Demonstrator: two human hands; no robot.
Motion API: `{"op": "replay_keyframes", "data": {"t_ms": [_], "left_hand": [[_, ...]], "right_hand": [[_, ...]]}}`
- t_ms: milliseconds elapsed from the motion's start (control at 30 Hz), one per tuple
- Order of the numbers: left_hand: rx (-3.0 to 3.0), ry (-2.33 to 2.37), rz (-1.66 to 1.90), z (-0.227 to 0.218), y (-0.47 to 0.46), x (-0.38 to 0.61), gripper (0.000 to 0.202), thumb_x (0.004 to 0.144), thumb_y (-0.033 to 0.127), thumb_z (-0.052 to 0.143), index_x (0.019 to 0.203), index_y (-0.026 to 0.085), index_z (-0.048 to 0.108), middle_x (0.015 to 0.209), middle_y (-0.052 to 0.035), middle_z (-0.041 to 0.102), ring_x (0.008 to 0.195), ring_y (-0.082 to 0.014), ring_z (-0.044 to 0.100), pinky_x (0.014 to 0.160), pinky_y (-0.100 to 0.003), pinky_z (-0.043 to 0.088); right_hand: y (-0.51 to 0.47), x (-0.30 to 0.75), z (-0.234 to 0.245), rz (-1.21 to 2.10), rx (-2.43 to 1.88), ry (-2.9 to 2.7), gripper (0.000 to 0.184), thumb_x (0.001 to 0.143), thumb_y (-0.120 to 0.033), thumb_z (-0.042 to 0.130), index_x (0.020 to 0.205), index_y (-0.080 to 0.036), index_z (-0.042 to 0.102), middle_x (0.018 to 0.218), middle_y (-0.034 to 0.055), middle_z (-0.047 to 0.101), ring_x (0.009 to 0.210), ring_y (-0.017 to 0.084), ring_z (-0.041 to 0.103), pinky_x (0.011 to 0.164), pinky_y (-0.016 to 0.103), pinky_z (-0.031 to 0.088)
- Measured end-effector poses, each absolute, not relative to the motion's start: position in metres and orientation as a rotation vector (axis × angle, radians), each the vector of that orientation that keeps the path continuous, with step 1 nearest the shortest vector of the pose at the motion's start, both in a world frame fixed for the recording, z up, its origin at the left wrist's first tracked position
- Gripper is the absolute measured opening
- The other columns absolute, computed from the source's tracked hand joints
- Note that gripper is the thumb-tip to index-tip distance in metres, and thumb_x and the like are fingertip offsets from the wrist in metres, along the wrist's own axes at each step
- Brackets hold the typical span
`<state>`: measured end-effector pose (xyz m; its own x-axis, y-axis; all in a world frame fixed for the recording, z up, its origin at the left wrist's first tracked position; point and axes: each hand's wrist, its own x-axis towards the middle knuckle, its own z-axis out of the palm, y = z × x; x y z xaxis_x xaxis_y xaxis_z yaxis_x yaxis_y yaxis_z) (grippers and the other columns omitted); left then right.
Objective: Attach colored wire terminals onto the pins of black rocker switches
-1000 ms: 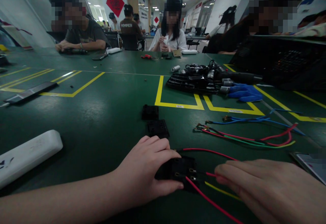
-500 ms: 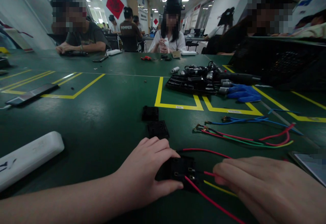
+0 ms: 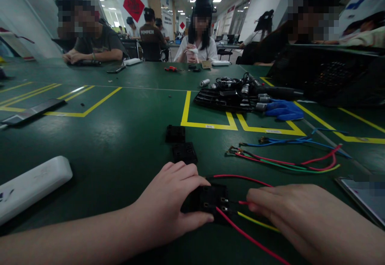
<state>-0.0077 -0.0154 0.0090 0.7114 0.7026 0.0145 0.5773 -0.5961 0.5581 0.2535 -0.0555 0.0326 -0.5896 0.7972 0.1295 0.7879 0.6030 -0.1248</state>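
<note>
My left hand (image 3: 177,200) is closed round the left side of a small black plastic block (image 3: 214,198) with metal contacts on its right half. My right hand (image 3: 288,213) pinches a short red wire (image 3: 243,203) whose dark tip points at the block's contacts; whether it sits inside one I cannot tell. Another red wire (image 3: 240,233) runs from the block toward the front edge. A yellow wire (image 3: 255,221) passes below my right fingers, and a further red wire (image 3: 240,177) arcs behind the block. Just beyond my left knuckles lie two similar black blocks (image 3: 175,134).
Blue wires (image 3: 285,141) and a red and green wire bundle (image 3: 279,162) lie at right. Farther back are black cabled gear (image 3: 240,92) and a blue glove (image 3: 284,109). A white bar-shaped object (image 3: 36,186) and a phone (image 3: 33,111) lie left. Several people sit beyond.
The view has shifted slightly, moving everything a little to the left. Both hands keep their hold, and the right hand with its red wire is marginally nearer the block.
</note>
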Motion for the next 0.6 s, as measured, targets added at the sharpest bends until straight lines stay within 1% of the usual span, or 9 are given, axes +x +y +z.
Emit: {"op": "replay_keyframes", "data": {"t_ms": [67, 133, 233, 300, 400, 500, 600], "left_hand": [[2.392, 0.980, 0.304, 0.010, -0.016, -0.007, 0.037, 0.081, 0.031, 0.085, 0.114, 0.023, 0.069, 0.105, -0.0034, 0.067, 0.099, -0.0281, 0.059, 0.085, -0.042, 0.040], [2.396, 0.992, 0.299, 0.010, -0.016, -0.007, 0.038, 0.081, 0.032, 0.085, 0.114, 0.024, 0.070, 0.105, -0.0031, 0.067, 0.099, -0.0280, 0.059, 0.085, -0.042, 0.040], [2.405, 0.997, 0.297, 0.011, -0.016, -0.007, 0.038, 0.081, 0.032, 0.085, 0.115, 0.025, 0.070, 0.105, -0.0028, 0.067, 0.098, -0.0274, 0.059, 0.084, -0.041, 0.040], [2.412, 0.989, 0.292, 0.011, -0.016, -0.007, 0.037, 0.081, 0.032, 0.085, 0.114, 0.025, 0.070, 0.106, -0.0031, 0.068, 0.098, -0.0273, 0.059, 0.083, -0.041, 0.039], [2.420, 0.980, 0.290, 0.010, -0.015, -0.007, 0.036, 0.082, 0.032, 0.083, 0.114, 0.024, 0.070, 0.106, -0.0035, 0.068, 0.099, -0.0275, 0.059, 0.084, -0.041, 0.039], [2.422, 0.981, 0.309, 0.009, -0.015, -0.007, 0.036, 0.082, 0.031, 0.082, 0.115, 0.024, 0.069, 0.106, -0.0034, 0.067, 0.099, -0.0275, 0.059, 0.085, -0.042, 0.039], [2.427, 0.980, 0.320, 0.009, -0.016, -0.008, 0.036, 0.082, 0.031, 0.083, 0.115, 0.024, 0.069, 0.105, -0.0029, 0.067, 0.097, -0.0270, 0.059, 0.084, -0.042, 0.039]], "right_hand": [[-0.060, 0.256, 0.030, 0.021, -1.221, -2.667, 0.030, 0.088, -0.009, 0.041, 0.080, -0.030, 0.061, 0.065, -0.0067, 0.069, 0.048, 0.014, 0.066, 0.042, 0.025, 0.044], [-0.064, 0.257, 0.028, -0.073, -1.121, -2.669, 0.032, 0.088, -0.006, 0.036, 0.084, -0.029, 0.058, 0.066, -0.0051, 0.069, 0.049, 0.016, 0.066, 0.042, 0.029, 0.043], [-0.069, 0.257, 0.025, -0.196, -1.106, -2.650, 0.034, 0.084, -0.004, 0.035, 0.093, -0.028, 0.057, 0.073, -0.0037, 0.071, 0.054, 0.019, 0.068, 0.046, 0.032, 0.046], [-0.068, 0.257, 0.026, -0.225, -1.123, -2.652, 0.034, 0.084, -0.004, 0.036, 0.095, -0.028, 0.059, 0.077, -0.0017, 0.074, 0.058, 0.019, 0.071, 0.048, 0.031, 0.048], [-0.062, 0.254, 0.031, -0.112, -1.138, -2.676, 0.036, 0.084, -0.003, 0.037, 0.088, -0.027, 0.064, 0.074, -0.0020, 0.075, 0.056, 0.018, 0.071, 0.049, 0.028, 0.050], [-0.055, 0.249, 0.036, 0.114, -1.239, -2.703, 0.033, 0.082, -0.004, 0.045, 0.078, -0.028, 0.067, 0.065, -0.0053, 0.073, 0.048, 0.016, 0.069, 0.043, 0.025, 0.046], [-0.052, 0.247, 0.039, 0.233, -1.301, -2.714, 0.029, 0.081, -0.005, 0.052, 0.074, -0.028, 0.067, 0.064, -0.0057, 0.073, 0.047, 0.016, 0.069, 0.040, 0.023, 0.043]]}}
